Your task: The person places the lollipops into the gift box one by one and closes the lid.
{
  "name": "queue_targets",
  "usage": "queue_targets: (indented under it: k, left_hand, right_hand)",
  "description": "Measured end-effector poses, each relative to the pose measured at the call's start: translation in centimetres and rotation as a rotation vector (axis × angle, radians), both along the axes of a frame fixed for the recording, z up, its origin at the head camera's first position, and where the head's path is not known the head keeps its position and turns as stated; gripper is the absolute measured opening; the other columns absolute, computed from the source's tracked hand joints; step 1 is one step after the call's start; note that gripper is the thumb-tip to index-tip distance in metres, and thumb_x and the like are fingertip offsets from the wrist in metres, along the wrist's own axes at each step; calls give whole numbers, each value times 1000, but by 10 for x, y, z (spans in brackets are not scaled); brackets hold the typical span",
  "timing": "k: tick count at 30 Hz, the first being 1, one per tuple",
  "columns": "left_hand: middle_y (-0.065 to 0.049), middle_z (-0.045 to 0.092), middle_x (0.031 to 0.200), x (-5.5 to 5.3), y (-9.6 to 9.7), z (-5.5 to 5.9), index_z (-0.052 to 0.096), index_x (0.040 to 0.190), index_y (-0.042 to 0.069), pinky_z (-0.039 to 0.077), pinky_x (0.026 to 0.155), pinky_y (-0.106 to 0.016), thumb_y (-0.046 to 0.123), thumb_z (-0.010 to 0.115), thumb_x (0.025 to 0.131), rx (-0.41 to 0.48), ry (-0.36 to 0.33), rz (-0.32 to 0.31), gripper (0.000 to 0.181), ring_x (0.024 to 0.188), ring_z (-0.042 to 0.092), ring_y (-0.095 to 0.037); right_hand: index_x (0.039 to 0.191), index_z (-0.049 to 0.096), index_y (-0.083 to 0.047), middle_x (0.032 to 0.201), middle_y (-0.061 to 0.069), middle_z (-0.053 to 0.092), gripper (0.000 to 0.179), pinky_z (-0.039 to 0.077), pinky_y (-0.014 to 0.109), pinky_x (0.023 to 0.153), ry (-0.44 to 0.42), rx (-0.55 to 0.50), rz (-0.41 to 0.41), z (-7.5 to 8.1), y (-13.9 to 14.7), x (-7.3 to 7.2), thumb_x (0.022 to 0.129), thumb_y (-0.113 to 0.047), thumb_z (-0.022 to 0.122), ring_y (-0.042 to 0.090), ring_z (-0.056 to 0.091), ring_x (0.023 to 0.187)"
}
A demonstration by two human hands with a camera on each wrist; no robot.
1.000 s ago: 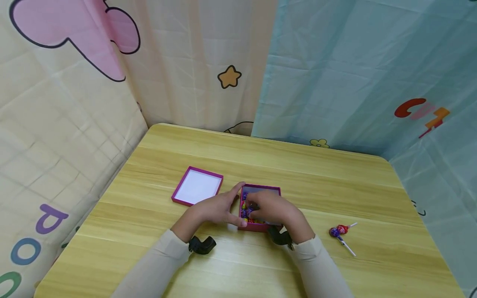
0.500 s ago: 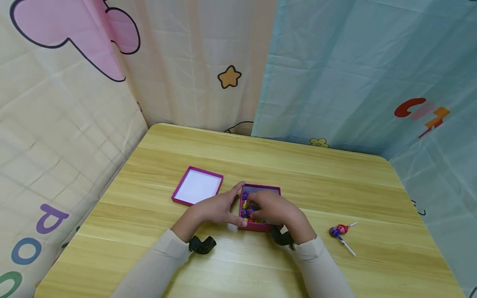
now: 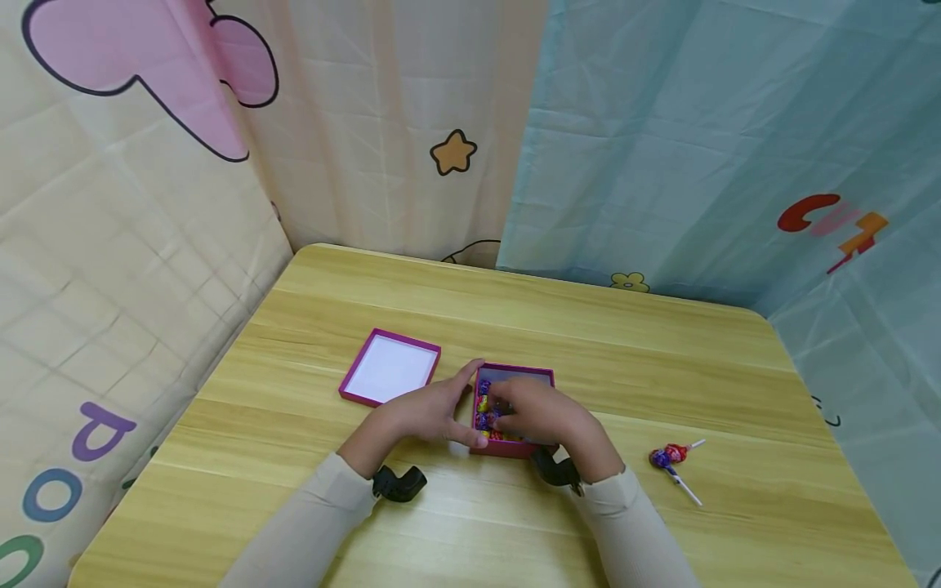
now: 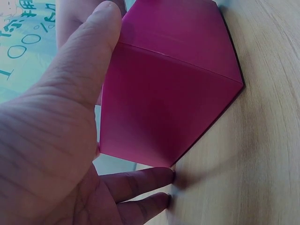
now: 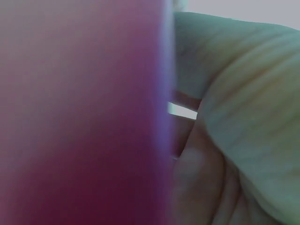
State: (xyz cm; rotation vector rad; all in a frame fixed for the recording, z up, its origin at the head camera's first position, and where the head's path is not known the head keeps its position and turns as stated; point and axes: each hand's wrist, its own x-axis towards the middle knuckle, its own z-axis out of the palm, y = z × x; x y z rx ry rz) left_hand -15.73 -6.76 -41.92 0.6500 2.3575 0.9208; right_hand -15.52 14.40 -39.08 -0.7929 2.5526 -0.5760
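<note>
A magenta box point(image 3: 510, 449), with several wrapped lollipops point(image 3: 483, 403) in it, stands between my hands. My left hand point(image 3: 426, 412) braces the box's left side, fingers spread, with the thumb by the near corner and the index finger reaching the far one. In the left wrist view the thumb point(image 4: 89, 51) lies along the box wall point(image 4: 159, 98). My right hand point(image 3: 540, 408) reaches into the box with bent fingers and pinches a purple-wrapped lollipop, partly hidden by the fingers. The right wrist view shows a blurred box wall point(image 5: 84, 112) beside my palm.
The box's lid point(image 3: 393, 369), magenta-rimmed and white inside, lies left of the box. Two lollipops, one red point(image 3: 675, 452) and one purple point(image 3: 662, 458), lie together on the wooden table point(image 3: 588, 335) at right. Printed curtains point(image 3: 632, 147) hang behind it.
The fingers of my right hand shift slightly among the lollipops in the box. My left hand, the lid and the two lollipops at right stay in place.
</note>
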Motion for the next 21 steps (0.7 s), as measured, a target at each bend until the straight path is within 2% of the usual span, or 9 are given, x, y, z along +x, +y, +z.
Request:
queue_targets:
  k: [14, 21]
  left_hand:
    - [-15, 30, 158, 1, 1, 1, 1, 161, 22, 31, 113, -47, 59, 79, 77, -7, -2, 4, 120, 142, 34, -27]
    - [-15, 30, 159, 2, 0, 3, 2, 161, 23, 31, 113, -47, 60, 79, 76, -14, -5, 9, 121, 142, 34, -27]
  right_hand:
    - [103, 68, -12, 86, -7, 61, 16, 50, 35, 76, -4, -14, -13, -2, 3, 1, 89, -14, 76, 14, 55, 79]
    - [104, 68, -10, 91, -3, 65, 19, 51, 37, 81, 8, -40, -26, 5, 7, 4, 87, -13, 77, 15, 57, 82]
